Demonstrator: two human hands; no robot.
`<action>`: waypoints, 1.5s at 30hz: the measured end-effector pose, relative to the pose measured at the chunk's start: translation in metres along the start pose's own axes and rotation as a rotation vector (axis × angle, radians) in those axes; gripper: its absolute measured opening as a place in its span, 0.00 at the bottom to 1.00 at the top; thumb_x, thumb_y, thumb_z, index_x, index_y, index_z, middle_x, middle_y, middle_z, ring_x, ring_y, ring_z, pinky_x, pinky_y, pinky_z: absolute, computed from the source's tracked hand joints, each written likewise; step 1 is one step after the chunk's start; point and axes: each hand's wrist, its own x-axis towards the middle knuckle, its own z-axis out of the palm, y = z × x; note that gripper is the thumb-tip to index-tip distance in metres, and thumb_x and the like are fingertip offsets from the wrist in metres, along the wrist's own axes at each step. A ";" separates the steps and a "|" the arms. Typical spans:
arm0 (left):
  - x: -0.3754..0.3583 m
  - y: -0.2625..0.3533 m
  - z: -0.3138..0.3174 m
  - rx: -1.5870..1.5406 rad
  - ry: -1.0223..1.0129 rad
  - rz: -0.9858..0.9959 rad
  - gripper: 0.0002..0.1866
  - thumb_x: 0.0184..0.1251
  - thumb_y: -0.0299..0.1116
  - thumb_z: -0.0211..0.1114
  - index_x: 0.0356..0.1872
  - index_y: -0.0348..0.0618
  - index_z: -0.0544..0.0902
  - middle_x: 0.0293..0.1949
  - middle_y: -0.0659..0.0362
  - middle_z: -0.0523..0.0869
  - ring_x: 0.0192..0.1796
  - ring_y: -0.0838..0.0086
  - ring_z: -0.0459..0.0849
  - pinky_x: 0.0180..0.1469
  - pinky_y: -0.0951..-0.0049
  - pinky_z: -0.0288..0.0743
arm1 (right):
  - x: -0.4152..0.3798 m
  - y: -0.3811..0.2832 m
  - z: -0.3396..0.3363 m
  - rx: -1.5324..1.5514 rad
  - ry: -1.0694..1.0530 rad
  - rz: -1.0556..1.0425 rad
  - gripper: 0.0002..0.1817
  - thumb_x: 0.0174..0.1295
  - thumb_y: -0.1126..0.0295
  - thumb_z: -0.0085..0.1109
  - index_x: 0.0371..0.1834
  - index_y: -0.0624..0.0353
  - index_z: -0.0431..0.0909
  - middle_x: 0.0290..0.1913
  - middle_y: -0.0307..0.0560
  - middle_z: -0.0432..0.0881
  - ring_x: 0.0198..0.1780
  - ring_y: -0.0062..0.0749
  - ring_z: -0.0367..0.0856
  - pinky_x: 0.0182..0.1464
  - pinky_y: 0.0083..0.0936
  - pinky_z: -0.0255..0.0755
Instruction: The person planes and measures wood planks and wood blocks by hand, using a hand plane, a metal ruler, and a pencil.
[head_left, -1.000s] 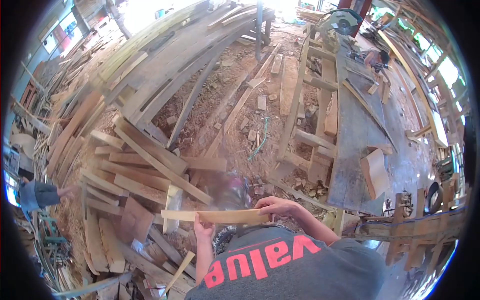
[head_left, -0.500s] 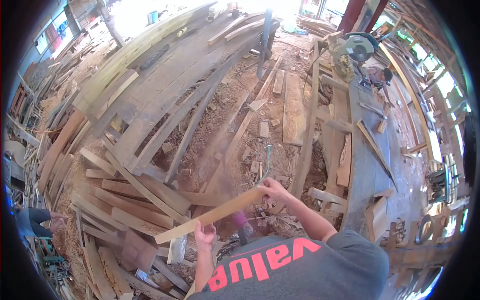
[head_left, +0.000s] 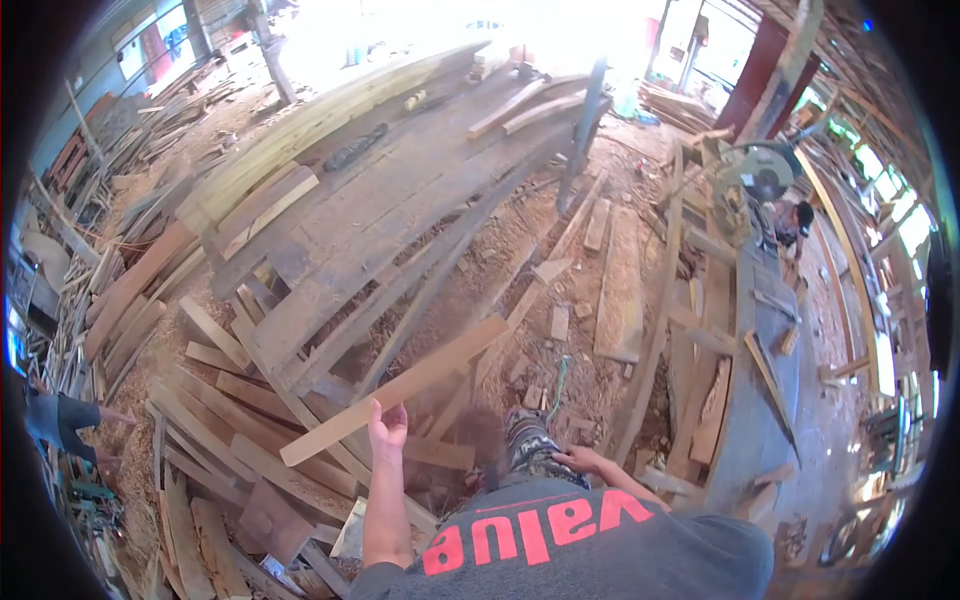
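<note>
A light wooden plank slants from lower left to upper right over a heap of offcuts. My left hand grips it from below, a little left of its middle, arm stretched forward. My right hand is off the plank and hangs low beside my patterned trouser leg, fingers loosely apart and holding nothing. My grey shirt with red letters fills the bottom of the view.
A pile of short boards lies at lower left. Long planks run diagonally across the sawdust floor. A bench with a circular saw stands at right, a person beside it. Another person is at the left edge.
My right hand has let go of the plank's right end and dropped to my leg. My left hand alone has swung the plank forward and upward.
</note>
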 end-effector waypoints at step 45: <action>-0.096 -0.263 -0.189 0.979 1.310 -0.101 0.17 0.58 0.34 0.63 0.44 0.35 0.87 0.47 0.44 0.88 0.52 0.50 0.87 0.56 0.56 0.81 | 0.447 -0.226 -0.274 -0.599 -0.353 -0.364 0.16 0.69 0.62 0.56 0.27 0.61 0.81 0.20 0.46 0.79 0.17 0.29 0.77 0.18 0.28 0.72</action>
